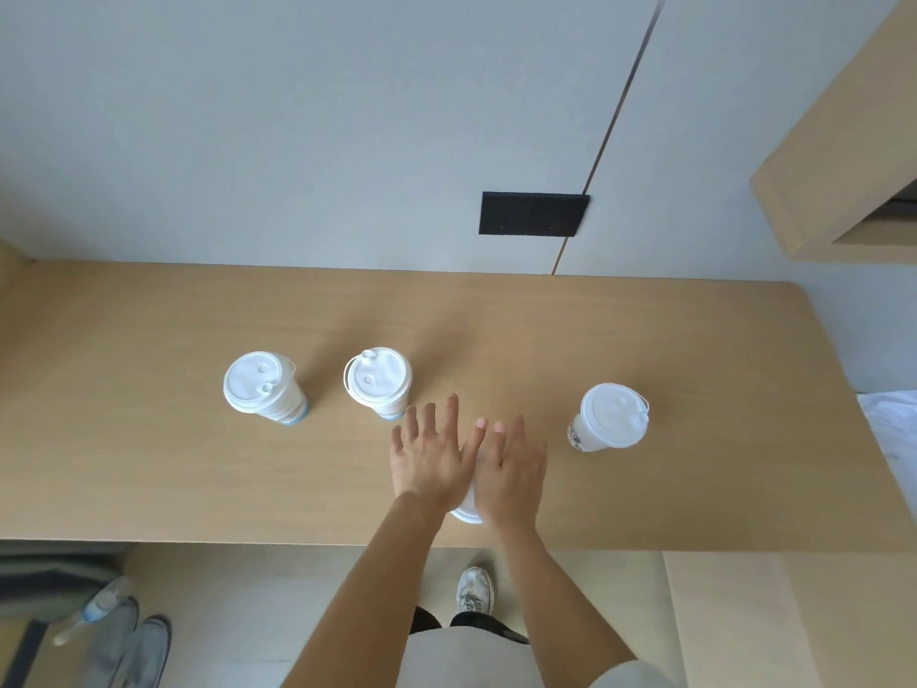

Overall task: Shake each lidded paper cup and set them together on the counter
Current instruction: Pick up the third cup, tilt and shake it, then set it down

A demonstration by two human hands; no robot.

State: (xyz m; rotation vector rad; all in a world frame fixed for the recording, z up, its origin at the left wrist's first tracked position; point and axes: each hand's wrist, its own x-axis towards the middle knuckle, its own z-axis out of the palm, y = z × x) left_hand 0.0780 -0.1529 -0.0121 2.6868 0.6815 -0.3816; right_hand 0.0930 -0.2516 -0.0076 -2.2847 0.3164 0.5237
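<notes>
Palms in, fingers straight, my left hand (431, 456) and right hand (513, 471) press a lidded cup (469, 511) between them near the counter's (149, 479) front edge, while the left cup (260, 387), middle cup (378, 382) and right cup (613, 417) stand upright farther back.

The left hand (430, 459) and right hand (512, 478) hide a cup (468, 512) (white rim shows).
</notes>
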